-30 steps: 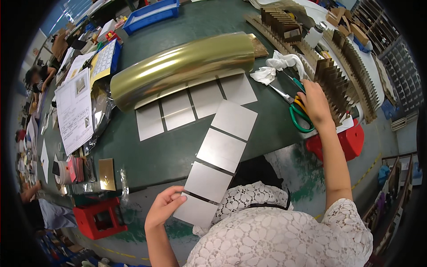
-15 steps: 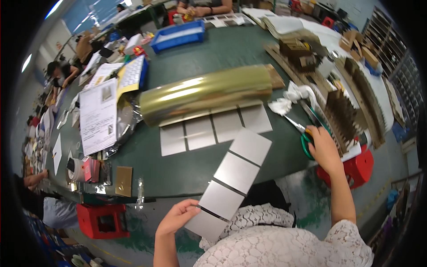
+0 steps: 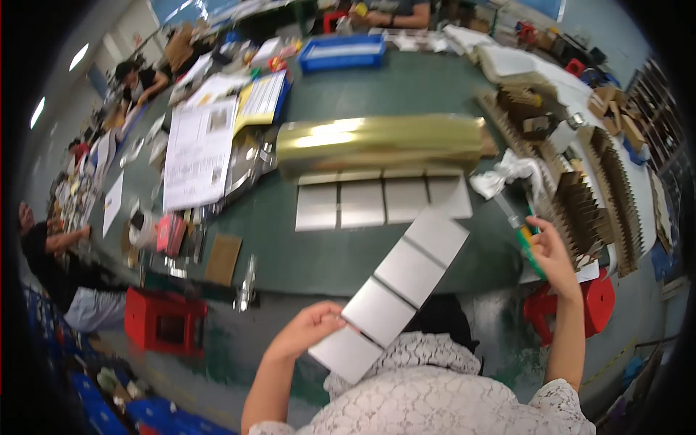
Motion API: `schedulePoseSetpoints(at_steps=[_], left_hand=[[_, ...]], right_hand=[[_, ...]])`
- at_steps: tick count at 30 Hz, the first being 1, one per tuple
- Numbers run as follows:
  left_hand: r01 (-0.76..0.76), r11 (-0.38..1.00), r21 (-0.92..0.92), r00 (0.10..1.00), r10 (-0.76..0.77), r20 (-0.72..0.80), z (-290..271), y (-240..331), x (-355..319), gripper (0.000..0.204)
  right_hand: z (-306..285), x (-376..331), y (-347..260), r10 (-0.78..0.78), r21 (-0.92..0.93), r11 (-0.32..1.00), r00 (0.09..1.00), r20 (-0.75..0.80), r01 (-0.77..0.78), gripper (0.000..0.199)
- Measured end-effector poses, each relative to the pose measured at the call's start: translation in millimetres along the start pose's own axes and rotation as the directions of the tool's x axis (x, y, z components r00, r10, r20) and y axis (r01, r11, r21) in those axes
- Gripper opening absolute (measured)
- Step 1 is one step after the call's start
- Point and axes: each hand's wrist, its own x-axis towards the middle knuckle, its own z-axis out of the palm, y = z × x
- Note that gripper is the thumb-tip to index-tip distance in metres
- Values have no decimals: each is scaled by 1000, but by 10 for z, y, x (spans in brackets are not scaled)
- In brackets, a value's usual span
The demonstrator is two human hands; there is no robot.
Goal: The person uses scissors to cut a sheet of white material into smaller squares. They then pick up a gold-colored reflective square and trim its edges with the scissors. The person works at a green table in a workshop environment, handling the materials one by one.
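My left hand (image 3: 310, 330) pinches a strip of several silver rectangular panels (image 3: 413, 277) joined in a row with dark gaps between them. The strip slants from my lap to the table edge, its far end over a similar strip (image 3: 361, 204) lying flat. A shiny gold film roll (image 3: 377, 143) lies across the table, partly hiding that flat strip's far side. At the table's right, my right hand (image 3: 557, 265) is closed around the green handles of a pair of scissors (image 3: 528, 244). Their blades point away, toward crumpled white tissue (image 3: 500, 174).
Printed papers (image 3: 197, 156) and a yellow sheet lie at the left. A blue tray (image 3: 341, 54) stands at the back. Notched cardboard strips (image 3: 580, 210) line the right side. Red stools (image 3: 165, 319) stand below the table edge. Other people work at the far side and left.
My right hand has closed on the scissors and drawn them slightly nearer. The strip stays in my left hand. The whole view has shifted, moving the table's contents rightward in the picture.
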Motion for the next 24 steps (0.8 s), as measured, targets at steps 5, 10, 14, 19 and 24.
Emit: schedulePoseSetpoints(at_steps=[5, 10, 14, 19, 24], left_hand=[[39, 999, 9, 999, -40, 8, -27, -93, 5, 17], [88, 995, 52, 995, -85, -56, -38, -134, 1, 16], [89, 993, 83, 994, -83, -75, -21, -101, -18, 16], [90, 993, 79, 994, -84, -76, 80, 34, -52, 18], [43, 996, 83, 999, -41, -31, 37, -29, -53, 19]], right_hand=[[363, -674, -74, 182, 284, 923, 944, 274, -260, 51], [718, -1225, 51, 313, 120, 834, 641, 701, -539, 60], [796, -1374, 475, 311, -36, 895, 563, 766, -445, 61], [1001, -1147, 226, 314, -183, 937, 491, 813, -297, 67], [1107, -1118, 95, 324, -200, 933, 452, 831, -300, 66]])
